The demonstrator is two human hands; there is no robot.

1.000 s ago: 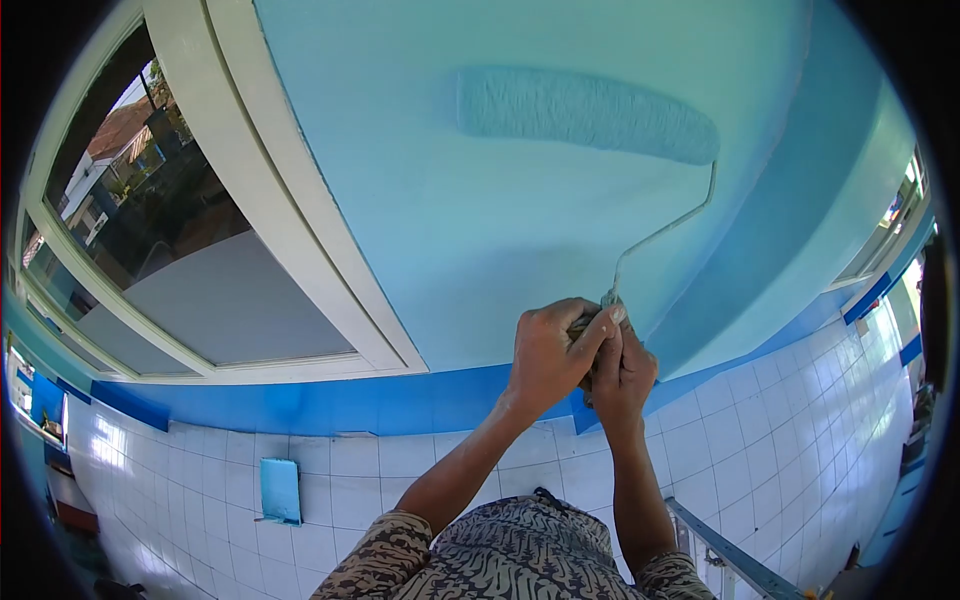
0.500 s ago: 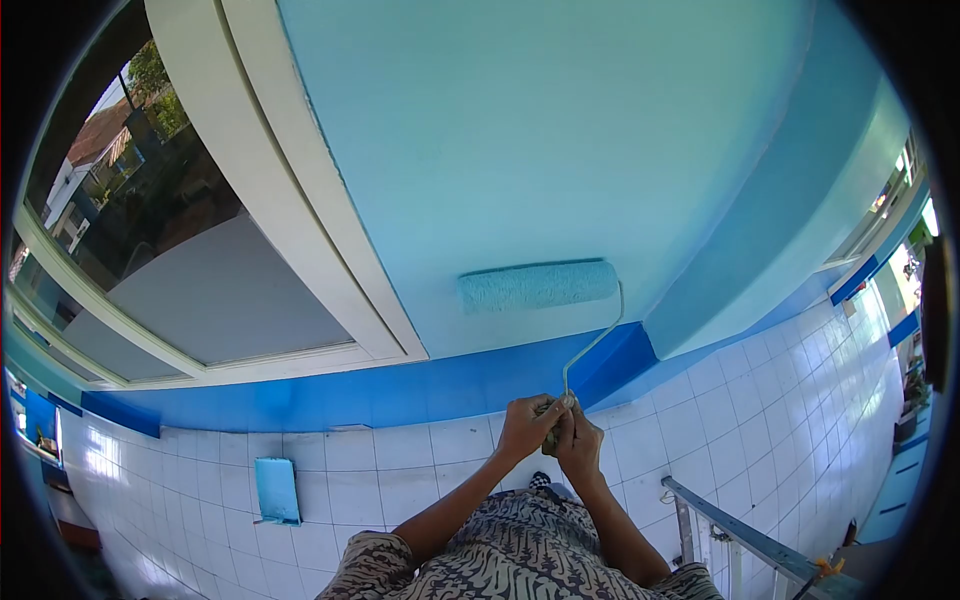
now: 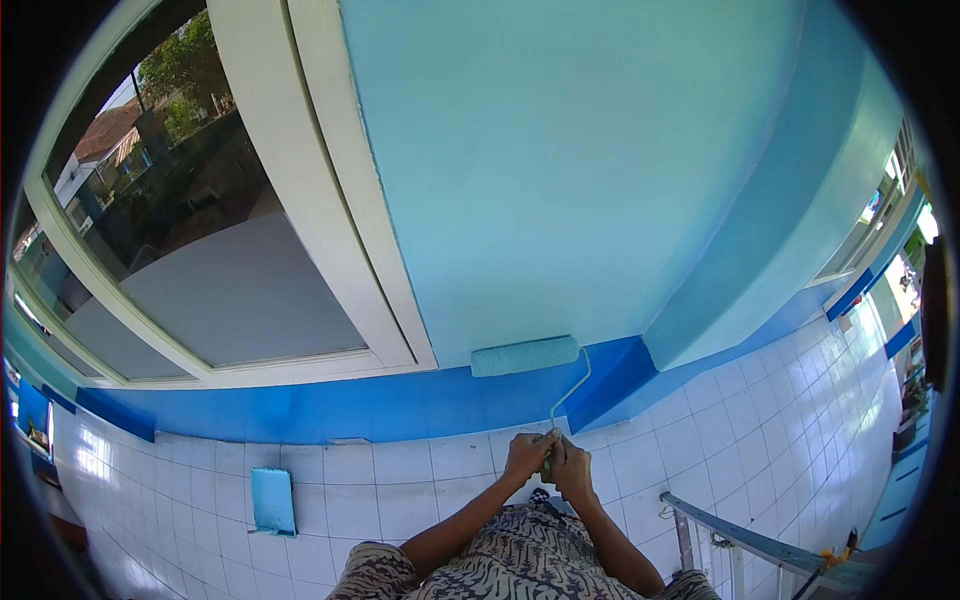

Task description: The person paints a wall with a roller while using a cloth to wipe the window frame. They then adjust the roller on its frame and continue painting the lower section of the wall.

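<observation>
- The light-blue wall (image 3: 590, 180) fills the view from twelve to three o'clock; its coat looks even and unbroken down to the lower edge, so this panel seems largely covered.
- The dark-blue band (image 3: 400, 405) under it runs from nine to three o'clock and reads as a separate colour, not overpainted.
- The window frame (image 3: 330, 200) at ten o'clock is white, apparently clean of blue.
- The paint roller (image 3: 525, 355) lies flat against the wall just below centre, at the seam of the two blues.
- The left hand (image 3: 528, 456) and right hand (image 3: 572, 468), at six o'clock, have fingers wrapped tightly around the roller's handle, touching each other.
- A paint tray (image 3: 273, 500) rests on the tiled floor (image 3: 400, 480) at seven o'clock.
</observation>
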